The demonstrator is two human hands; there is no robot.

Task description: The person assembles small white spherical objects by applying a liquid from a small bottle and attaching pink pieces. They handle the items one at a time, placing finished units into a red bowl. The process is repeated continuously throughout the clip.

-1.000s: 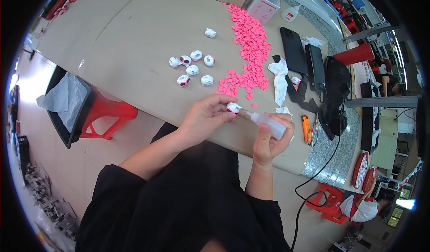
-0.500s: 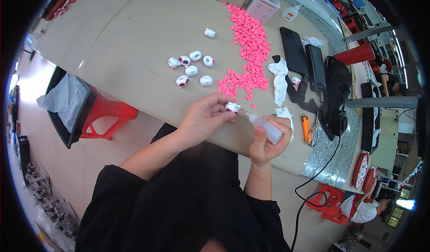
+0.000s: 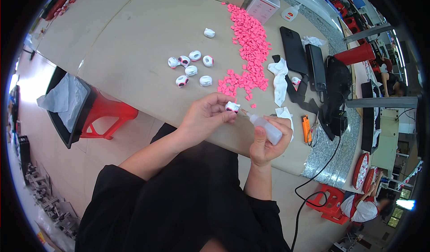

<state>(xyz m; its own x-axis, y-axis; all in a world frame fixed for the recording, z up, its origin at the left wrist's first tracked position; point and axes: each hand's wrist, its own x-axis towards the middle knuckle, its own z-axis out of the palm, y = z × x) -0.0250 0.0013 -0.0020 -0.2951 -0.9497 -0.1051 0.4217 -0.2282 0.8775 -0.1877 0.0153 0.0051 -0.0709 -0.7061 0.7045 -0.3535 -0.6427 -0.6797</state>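
My left hand (image 3: 207, 116) pinches a small white figure piece (image 3: 231, 107) with black and pink markings. From the right, my right hand (image 3: 270, 141) grips a translucent white squeeze bottle (image 3: 268, 129), its thin nozzle (image 3: 245, 112) tilted toward the white piece. The nozzle tip is very close to it; whether they touch I cannot tell. Beyond my hands lies a long heap of small pink pieces (image 3: 251, 39). Several similar white pieces (image 3: 191, 70) sit to its left, and one more white piece (image 3: 209, 33) lies farther back.
To the right are a black phone (image 3: 293, 50), a black power bank (image 3: 316, 67), crumpled white tissue (image 3: 279, 82), an orange lighter (image 3: 306, 129) and a black cable (image 3: 313, 180). A white box (image 3: 263, 5) and another bottle (image 3: 291, 13) stand behind. A red stool (image 3: 109, 117) bears a dark tray (image 3: 67, 133) at left.
Both hands, the white piece and the squeeze bottle hold almost the same place. Nothing has been taken up or let go.
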